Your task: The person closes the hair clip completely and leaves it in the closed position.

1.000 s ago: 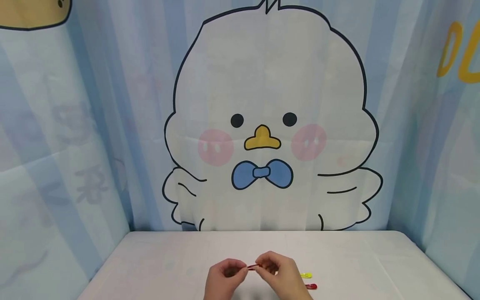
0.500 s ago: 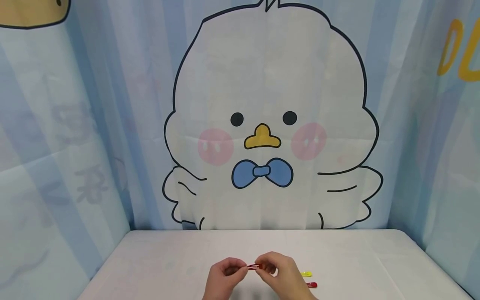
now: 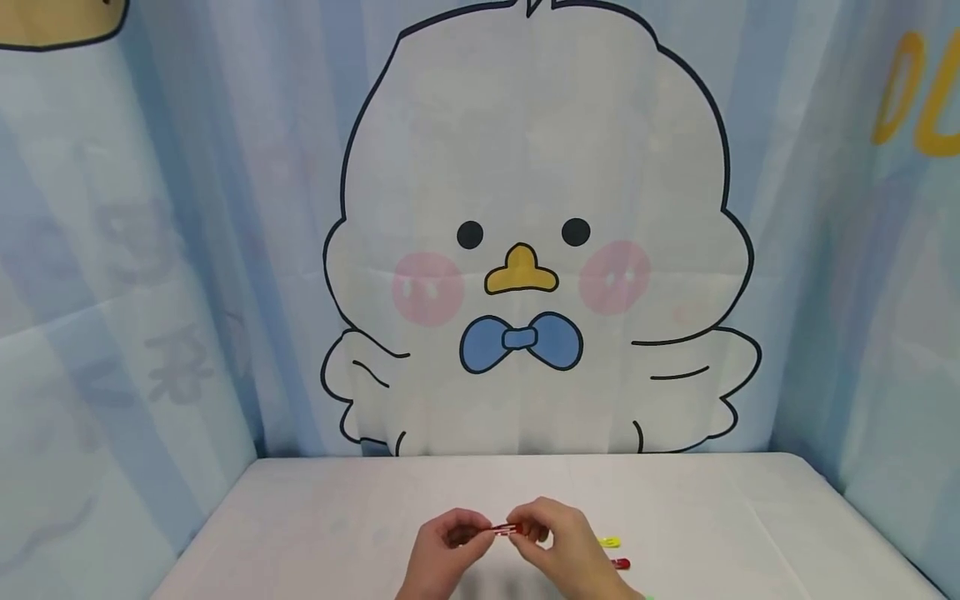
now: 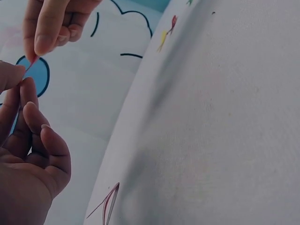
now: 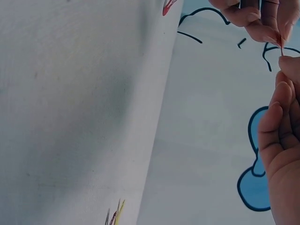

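Above the white table, both hands pinch a small red snap hair clip (image 3: 506,529) from its two ends. My left hand (image 3: 446,550) holds one end between thumb and index finger. The other end is in the thumb and fingers of my right hand (image 3: 566,546). In the left wrist view only a thin red sliver of the clip (image 4: 32,64) shows between the fingertips. The right wrist view also shows it edge-on. Whether the clip is snapped or unsnapped, I cannot tell.
Beside the right hand lie a yellow hair clip (image 3: 610,542) and another red one (image 3: 621,564). A green one (image 4: 189,2) is cut off at the left wrist view's top. Lower there, a splayed red clip (image 4: 110,201) lies on the table (image 4: 225,117). A printed curtain (image 3: 525,167) stands behind.
Both hands stay almost in place, still holding the clip. Its slotted face has turned a little more toward the head camera, and that view has shifted slightly.
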`<state>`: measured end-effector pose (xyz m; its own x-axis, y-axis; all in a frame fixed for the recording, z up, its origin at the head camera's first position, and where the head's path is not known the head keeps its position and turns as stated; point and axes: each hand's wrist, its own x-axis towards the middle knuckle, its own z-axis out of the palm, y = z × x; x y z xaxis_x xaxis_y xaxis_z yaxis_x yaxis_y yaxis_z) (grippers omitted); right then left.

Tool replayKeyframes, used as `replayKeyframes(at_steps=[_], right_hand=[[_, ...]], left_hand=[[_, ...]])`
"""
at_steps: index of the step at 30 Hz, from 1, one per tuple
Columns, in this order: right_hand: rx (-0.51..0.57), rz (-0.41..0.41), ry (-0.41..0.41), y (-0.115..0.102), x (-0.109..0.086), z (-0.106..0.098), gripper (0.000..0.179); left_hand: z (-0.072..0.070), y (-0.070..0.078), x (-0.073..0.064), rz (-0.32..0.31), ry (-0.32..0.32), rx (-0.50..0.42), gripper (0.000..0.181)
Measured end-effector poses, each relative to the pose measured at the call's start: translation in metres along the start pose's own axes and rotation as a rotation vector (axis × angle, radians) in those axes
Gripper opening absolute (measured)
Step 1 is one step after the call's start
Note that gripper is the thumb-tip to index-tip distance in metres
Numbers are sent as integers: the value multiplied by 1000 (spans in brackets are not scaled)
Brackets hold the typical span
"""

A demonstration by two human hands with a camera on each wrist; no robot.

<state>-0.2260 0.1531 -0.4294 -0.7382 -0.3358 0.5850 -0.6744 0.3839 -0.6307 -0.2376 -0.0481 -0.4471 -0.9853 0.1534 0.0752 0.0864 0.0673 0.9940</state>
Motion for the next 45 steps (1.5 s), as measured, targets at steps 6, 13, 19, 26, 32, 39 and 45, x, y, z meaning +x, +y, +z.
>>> replayKeyframes(at_steps=[6,13,19,26,32,39,45], right_hand=[[-8,-31,19,1,2,1,16],[-24,-56,31,4,3,-2,17],[-29,-52,55,11,6,-9,19],[-53,58,16,20,5,-19,16],[-81,137,-25,27,6,-25,11],[-109,257,-82,40,4,-34,8],[-114,320,-134,49,3,-44,8]], left_hand=[[-10,5,1,57,-31,25,21],[-25,11,5,54,-40,79,26],[-42,8,11,84,-33,183,24],[-62,2,18,95,-83,265,24],[-73,-4,22,44,-101,279,25],[-82,-14,25,28,-118,298,23],[-90,-14,27,1,-129,345,23]])
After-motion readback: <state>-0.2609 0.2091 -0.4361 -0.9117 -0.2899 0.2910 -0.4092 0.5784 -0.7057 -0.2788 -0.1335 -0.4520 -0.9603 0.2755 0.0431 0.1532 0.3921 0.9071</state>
